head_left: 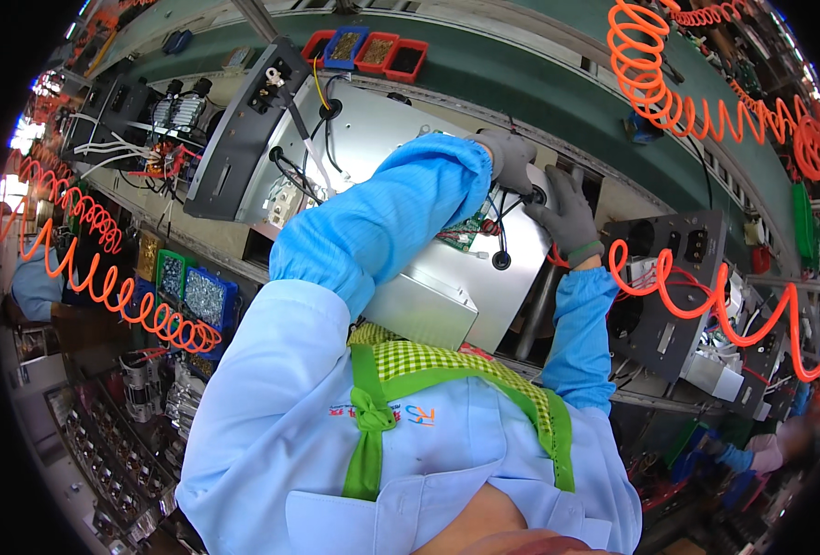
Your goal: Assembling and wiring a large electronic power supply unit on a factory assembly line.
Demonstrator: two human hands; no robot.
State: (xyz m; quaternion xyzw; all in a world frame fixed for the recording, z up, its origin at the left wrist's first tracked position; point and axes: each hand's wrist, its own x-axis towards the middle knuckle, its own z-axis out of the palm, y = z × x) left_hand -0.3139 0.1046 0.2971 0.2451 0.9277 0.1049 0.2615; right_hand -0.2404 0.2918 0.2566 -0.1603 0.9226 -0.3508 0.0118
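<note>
A silver sheet-metal chassis point(484, 305) lies in front of me, with a green circuit board point(465, 231) and thin wires on it. My left hand point(510, 159), in a grey glove, bends its fingers down onto a black cable at the chassis's far right part. Beside it, my right hand point(569, 220), gloved too, has thumb and fingers around a black round grommet point(538, 195) near the panel's edge. Another black grommet point(501, 260) with wires sits closer to me. The left fingertips are partly hidden.
A dark grey panel point(248, 139) stands upright at the chassis's left end. Small red and blue bins point(376, 52) of parts line the far side. Orange coiled air hoses point(646, 69) hang on both sides. Another dark panelled unit point(673, 277) stands at right; a co-worker's arm point(752, 455) shows beyond.
</note>
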